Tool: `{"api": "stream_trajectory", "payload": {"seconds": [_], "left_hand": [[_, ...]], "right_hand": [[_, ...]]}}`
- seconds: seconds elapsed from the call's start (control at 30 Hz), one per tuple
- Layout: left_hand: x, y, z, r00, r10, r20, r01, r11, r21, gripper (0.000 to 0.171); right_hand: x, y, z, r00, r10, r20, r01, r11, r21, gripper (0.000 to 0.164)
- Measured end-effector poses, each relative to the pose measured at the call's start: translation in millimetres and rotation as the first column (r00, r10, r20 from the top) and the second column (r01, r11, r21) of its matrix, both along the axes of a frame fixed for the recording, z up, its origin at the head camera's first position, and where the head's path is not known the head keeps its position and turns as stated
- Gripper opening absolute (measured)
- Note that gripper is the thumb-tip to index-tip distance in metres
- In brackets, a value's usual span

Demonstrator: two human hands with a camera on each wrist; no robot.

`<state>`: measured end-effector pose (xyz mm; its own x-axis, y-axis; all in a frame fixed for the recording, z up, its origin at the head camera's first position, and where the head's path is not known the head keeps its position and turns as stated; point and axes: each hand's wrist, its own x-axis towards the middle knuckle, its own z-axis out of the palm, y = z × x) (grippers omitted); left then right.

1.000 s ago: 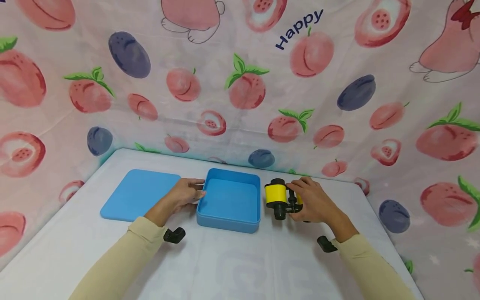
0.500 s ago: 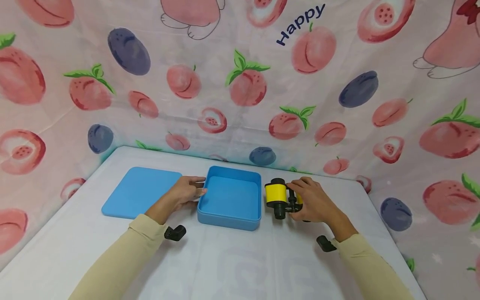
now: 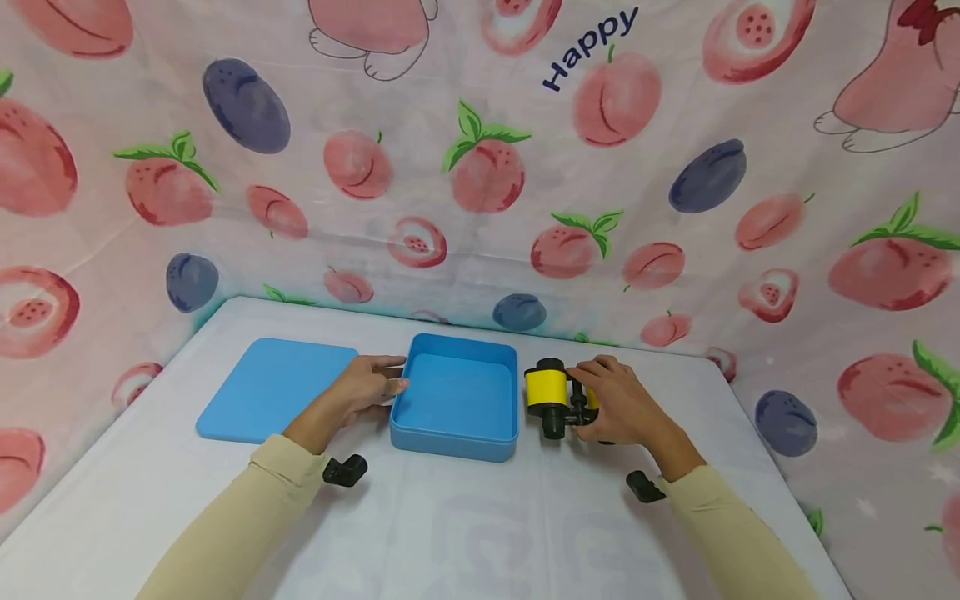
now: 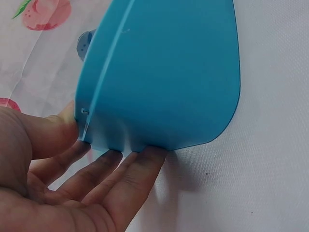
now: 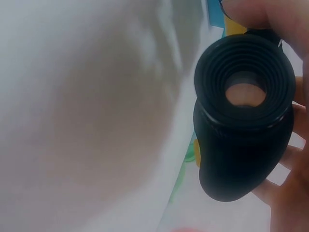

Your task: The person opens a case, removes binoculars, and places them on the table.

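A shallow blue box [image 3: 453, 396] without a cover sits mid-table, nothing inside it. My left hand [image 3: 365, 387] holds its left wall: in the left wrist view the thumb is at the rim and the fingertips [image 4: 154, 152] lie against the outer side of the box [image 4: 164, 72]. To the right of the box, my right hand [image 3: 618, 400] grips yellow-and-black binoculars [image 3: 547, 388] by their right barrel. The right wrist view looks into one black eyepiece of the binoculars [image 5: 244, 92], with the thumb and fingers around that barrel. The palm hides part of the binoculars in the head view.
A flat blue lid [image 3: 273, 387] lies left of the box, partly behind the left forearm. The white-covered table [image 3: 465, 533] meets a fruit-print cloth wall [image 3: 442, 283] at the back. Black wrist devices [image 3: 345, 471] hang below both cuffs.
The view shifts slightly with the head. Both hands, the box and the binoculars keep their places relative to one another.
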<state>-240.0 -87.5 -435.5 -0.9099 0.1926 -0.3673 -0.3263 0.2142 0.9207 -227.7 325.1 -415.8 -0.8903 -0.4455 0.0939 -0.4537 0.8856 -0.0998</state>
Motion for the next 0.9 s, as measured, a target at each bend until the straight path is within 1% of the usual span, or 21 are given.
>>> {"api": "stream_trajectory", "payload": {"seconds": [0.17, 0.47, 0.53, 0.63, 0.9], "left_hand": [[0.1, 0.2, -0.4, 1.0, 0.002, 0.0, -0.002, 1.0, 0.001, 0.061], [0.8, -0.9, -1.9, 1.0, 0.017, 0.012, -0.017, 1.0, -0.006, 0.061], [0.9, -0.9, -1.6, 1.0, 0.009, 0.006, -0.009, 1.0, -0.01, 0.062], [0.7, -0.2, -1.2, 1.0, 0.013, 0.009, -0.013, 1.0, -0.01, 0.062], [0.0, -0.1, -0.6, 1.0, 0.008, 0.001, -0.008, 1.0, -0.008, 0.061]], "right_hand": [[-2.4, 1.1, -3.3, 1.0, 0.001, -0.008, -0.001, 1.0, -0.003, 0.087], [-5.4, 1.1, -10.4, 1.0, 0.009, 0.005, -0.009, 1.0, -0.004, 0.088], [-6.1, 1.8, -11.6, 1.0, 0.007, 0.003, -0.007, 1.0, 0.005, 0.088], [-7.7, 3.1, -13.3, 1.0, 0.01, -0.005, -0.01, 1.0, 0.014, 0.089], [-10.3, 4.2, -14.8, 1.0, 0.018, -0.004, -0.018, 1.0, 0.007, 0.09]]}}
